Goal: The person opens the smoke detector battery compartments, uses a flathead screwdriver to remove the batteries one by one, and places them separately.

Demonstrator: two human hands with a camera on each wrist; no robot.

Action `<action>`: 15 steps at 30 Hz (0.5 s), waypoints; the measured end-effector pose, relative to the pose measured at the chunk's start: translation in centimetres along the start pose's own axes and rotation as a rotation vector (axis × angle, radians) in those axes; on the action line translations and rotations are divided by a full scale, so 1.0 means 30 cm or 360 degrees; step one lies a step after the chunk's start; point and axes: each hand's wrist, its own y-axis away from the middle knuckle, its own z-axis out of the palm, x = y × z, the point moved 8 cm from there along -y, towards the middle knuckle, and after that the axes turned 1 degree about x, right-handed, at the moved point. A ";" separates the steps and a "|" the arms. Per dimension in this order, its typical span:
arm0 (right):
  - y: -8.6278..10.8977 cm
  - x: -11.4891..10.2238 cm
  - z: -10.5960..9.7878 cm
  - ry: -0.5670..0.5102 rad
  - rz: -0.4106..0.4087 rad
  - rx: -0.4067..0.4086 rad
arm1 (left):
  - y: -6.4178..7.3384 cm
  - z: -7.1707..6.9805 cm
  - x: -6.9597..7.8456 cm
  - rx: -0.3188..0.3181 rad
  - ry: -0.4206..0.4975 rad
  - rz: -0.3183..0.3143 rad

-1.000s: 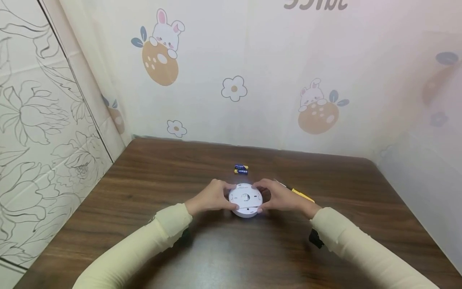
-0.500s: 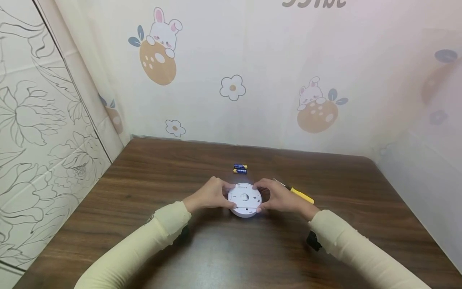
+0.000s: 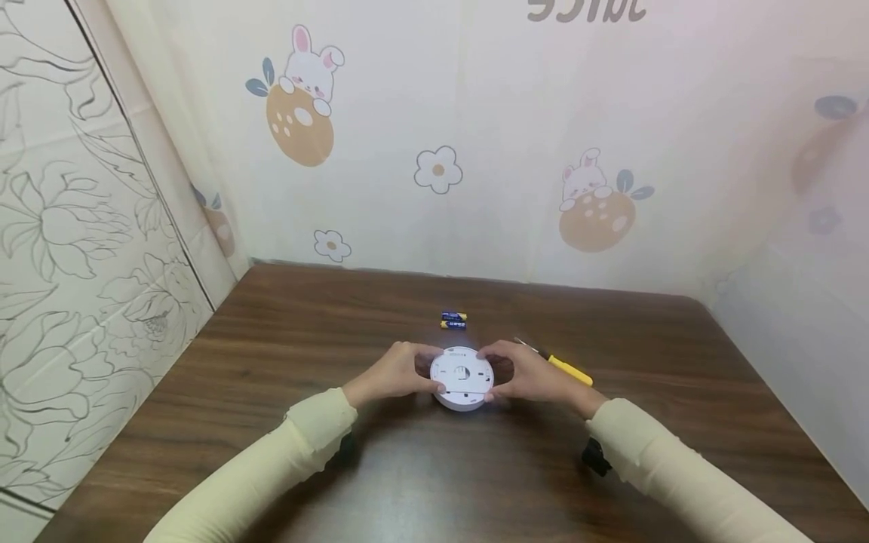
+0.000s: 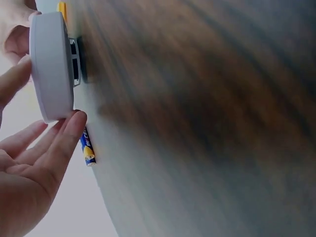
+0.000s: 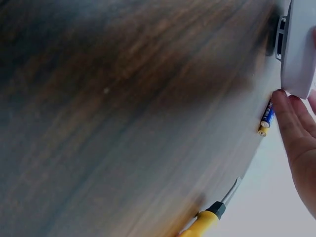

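A round white smoke detector (image 3: 449,381) is held between both hands near the middle of the table, its flat back with printed marks and a central hole facing up. My left hand (image 3: 394,371) grips its left rim, thumb at the near side and fingers at the far side. On the opposite rim, my right hand (image 3: 532,375) holds it in the same way. From the left wrist view, the slotted underside of the smoke detector (image 4: 52,69) faces the wooden tabletop; the fingers of the left hand (image 4: 37,173) touch its edge. The right wrist view cuts off part of the detector (image 5: 298,49).
Two blue-and-yellow batteries (image 3: 453,325) lie side by side just beyond the detector. A yellow-handled screwdriver (image 3: 569,369) lies behind the right hand, its metal tip pointing away to the left. A patterned curtain (image 3: 509,113) hangs behind the brown table (image 3: 326,302).
The straight seam across the detector's back was slanted with a dark gap at its right end; now it runs about level. Both hands keep their hold. The head view tilts slightly.
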 end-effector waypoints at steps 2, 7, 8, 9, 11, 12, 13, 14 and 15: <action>0.004 0.010 0.001 -0.0060 0.0024 -0.0010 | 0.004 0.002 -0.006 0.0011 0.0039 -0.0031; 0.012 0.037 0.020 -0.0401 0.0161 -0.0093 | 0.016 0.012 -0.039 0.0007 0.0276 -0.0243; 0.014 0.042 0.025 -0.0477 0.0196 -0.0106 | 0.018 0.018 -0.046 -0.0006 0.0372 -0.0295; 0.016 0.044 0.030 -0.0567 0.0228 -0.0116 | 0.019 0.025 -0.051 -0.0019 0.0482 -0.0337; 0.020 0.047 0.037 -0.0697 0.0298 -0.0107 | 0.019 0.038 -0.060 -0.0045 0.0679 -0.0413; 0.022 0.050 0.040 -0.0743 0.0334 -0.0095 | 0.020 0.045 -0.064 -0.0055 0.0761 -0.0449; 0.026 0.055 0.042 -0.0795 0.0381 -0.0084 | 0.020 0.051 -0.068 -0.0062 0.0836 -0.0476; 0.029 0.059 0.045 -0.0843 0.0430 -0.0073 | 0.021 0.055 -0.069 -0.0065 0.0899 -0.0498; 0.033 0.065 0.048 -0.0893 0.0482 -0.0066 | 0.021 0.058 -0.069 -0.0066 0.0944 -0.0520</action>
